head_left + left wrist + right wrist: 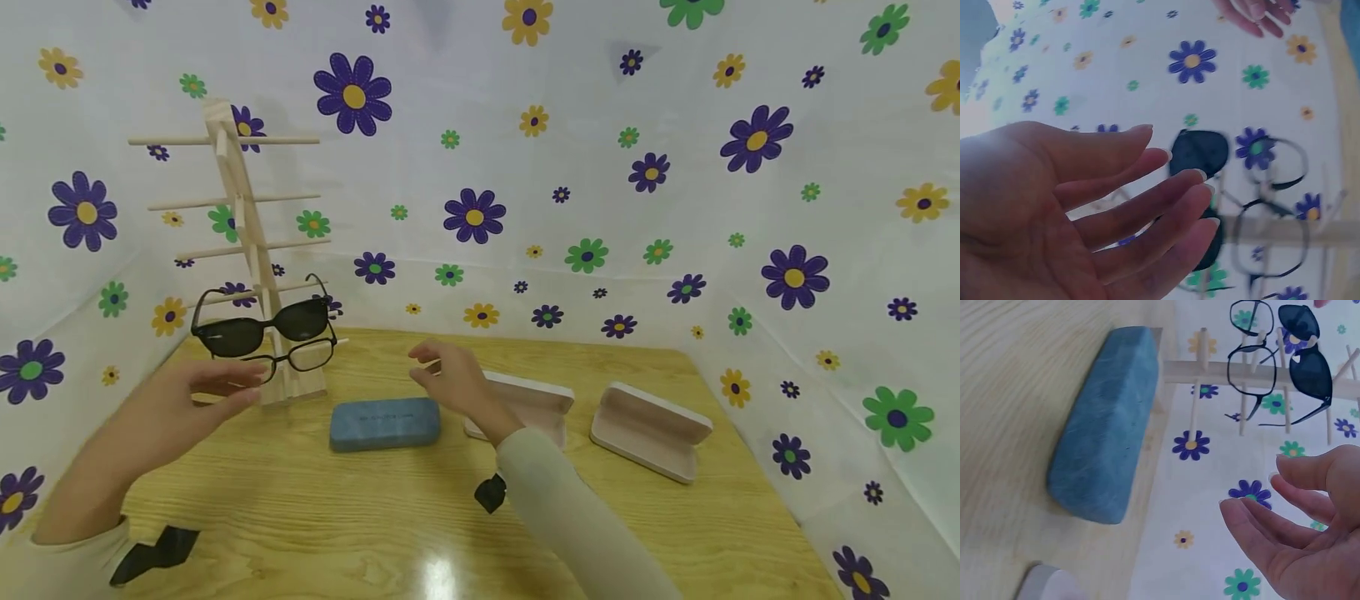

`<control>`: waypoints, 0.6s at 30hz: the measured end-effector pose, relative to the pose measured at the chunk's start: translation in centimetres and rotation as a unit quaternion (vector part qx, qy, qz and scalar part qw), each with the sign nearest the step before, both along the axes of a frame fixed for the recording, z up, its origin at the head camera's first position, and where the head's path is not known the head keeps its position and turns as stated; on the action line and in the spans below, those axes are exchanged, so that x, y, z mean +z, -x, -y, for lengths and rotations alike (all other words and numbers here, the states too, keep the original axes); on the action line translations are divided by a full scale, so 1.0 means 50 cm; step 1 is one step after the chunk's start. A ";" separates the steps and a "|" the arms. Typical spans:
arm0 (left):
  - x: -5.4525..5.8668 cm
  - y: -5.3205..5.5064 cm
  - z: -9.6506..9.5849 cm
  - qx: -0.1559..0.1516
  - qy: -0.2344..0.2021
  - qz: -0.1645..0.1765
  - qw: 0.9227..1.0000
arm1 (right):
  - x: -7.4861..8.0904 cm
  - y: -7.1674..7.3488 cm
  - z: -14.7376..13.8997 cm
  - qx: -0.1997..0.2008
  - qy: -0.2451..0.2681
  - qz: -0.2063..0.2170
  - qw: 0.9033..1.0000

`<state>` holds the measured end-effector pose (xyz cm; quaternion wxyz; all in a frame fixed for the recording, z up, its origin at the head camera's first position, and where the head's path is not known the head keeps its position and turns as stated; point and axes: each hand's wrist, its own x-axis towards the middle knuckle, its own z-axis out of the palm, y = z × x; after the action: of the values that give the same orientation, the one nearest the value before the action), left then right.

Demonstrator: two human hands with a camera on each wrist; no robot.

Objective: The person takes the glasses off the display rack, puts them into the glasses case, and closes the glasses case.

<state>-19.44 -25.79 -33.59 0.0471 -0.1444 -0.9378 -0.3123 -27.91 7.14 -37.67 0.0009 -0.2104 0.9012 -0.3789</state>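
Flowered cloth backs my wooden table; sunglasses hang on the rack, light, fragile; I'd judge the frame safest; left hand and right hand spread, empty, near.

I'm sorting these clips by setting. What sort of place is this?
Probably a staged tabletop recording booth, not a shop: flower-print sheeting walls in a wooden table. On it stand a wooden eyewear rack holding sunglasses and clear glasses, with a closed blue case.
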 end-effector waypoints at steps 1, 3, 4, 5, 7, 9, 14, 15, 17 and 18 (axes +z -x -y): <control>0.010 -0.004 0.009 0.013 0.008 -0.009 1.000 | 0.007 0.001 0.006 0.001 -0.001 -0.003 1.000; 0.027 -0.008 0.024 0.035 0.020 -0.030 0.999 | 0.020 0.003 0.018 0.003 0.003 -0.007 1.000; 0.034 -0.009 0.030 0.047 0.027 -0.044 0.998 | 0.026 0.004 0.024 0.005 0.007 -0.006 1.000; 0.041 -0.010 0.035 0.060 0.032 -0.054 0.996 | 0.031 0.006 0.031 0.008 0.013 -0.004 1.000; 0.051 -0.011 0.045 0.088 0.041 -0.073 0.993 | 0.041 0.009 0.045 0.018 0.025 0.000 1.000; 0.059 -0.010 0.054 0.116 0.047 -0.078 0.989 | 0.048 0.013 0.060 0.028 0.036 0.003 0.999; 0.065 0.007 0.078 0.160 0.052 -0.082 0.982 | 0.067 0.023 0.094 0.044 0.073 0.014 0.996; 0.063 0.013 0.082 0.162 0.051 -0.082 0.982 | 0.070 0.025 0.100 0.047 0.083 0.018 0.995; 0.057 0.023 0.092 0.159 0.039 -0.080 0.983 | 0.075 0.026 0.114 0.055 0.098 0.031 0.993; 0.054 0.029 0.096 0.156 0.035 -0.075 0.984 | 0.077 0.026 0.121 0.059 0.105 0.039 0.992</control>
<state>-20.88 -30.60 -30.91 0.1606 -0.0208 -0.9528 -0.2568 -29.23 1.10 -33.81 0.0365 -0.2469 0.8419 -0.4784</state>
